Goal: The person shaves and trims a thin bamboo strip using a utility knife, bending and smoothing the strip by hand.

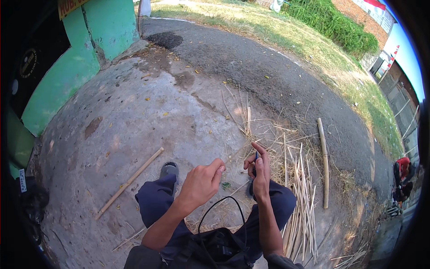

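My left hand [200, 183] is closed in a fist, thumb pressed against the curled fingers. A thin pale bamboo strip [236, 154] runs from it toward my right hand; most of its length is hard to make out. My right hand [261, 174] is curled, its index finger reaching up and forward, around a small tool [256, 156] with a blue part. The tool's kind is hidden by the fingers. Beneath and beside my right arm lies a pile of split bamboo strips [298, 208], with thin shavings [275, 157] scattered beyond it.
A bamboo pole [323, 163] lies to the right, and a thinner bamboo stick [130, 183] rests on the concrete at left. Ahead runs an asphalt path [251, 58] bordered by grass. A green wall [67, 89] stands far left. Another person [403, 172] is at the far right.
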Tool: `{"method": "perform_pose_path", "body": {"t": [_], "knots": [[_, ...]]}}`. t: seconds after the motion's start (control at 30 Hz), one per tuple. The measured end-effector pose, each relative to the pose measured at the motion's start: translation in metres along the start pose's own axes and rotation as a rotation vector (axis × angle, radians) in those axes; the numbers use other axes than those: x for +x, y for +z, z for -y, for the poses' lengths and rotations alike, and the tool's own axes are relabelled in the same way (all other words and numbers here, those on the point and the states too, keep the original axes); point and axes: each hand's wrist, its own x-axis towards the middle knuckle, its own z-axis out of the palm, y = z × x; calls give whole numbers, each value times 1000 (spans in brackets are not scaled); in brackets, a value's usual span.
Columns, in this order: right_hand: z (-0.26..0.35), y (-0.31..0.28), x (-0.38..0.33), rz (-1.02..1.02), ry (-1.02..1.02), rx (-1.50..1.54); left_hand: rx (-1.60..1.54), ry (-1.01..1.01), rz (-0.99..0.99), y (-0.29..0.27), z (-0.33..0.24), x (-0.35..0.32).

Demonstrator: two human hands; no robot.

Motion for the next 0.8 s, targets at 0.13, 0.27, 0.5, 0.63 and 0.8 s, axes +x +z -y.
{"method": "perform_pose_path", "body": {"t": [0.13, 0.27, 0.5, 0.63, 0.8], "knots": [[-3, 4, -5, 16, 12, -13, -284, -93, 152, 15, -3, -9], [2, 8, -8, -29, 80, 24, -496, -149, 236, 34, 3, -21], [-11, 0, -7, -48, 309, 118, -774, -366, 514, 40, 11, -4], [-18, -1, -4, -85, 260, 72, -835, -273, 521, 59, 29, 11], [12, -16, -1, -22, 103, -235, -1012, -338, 415, 60, 23, 5]]}}
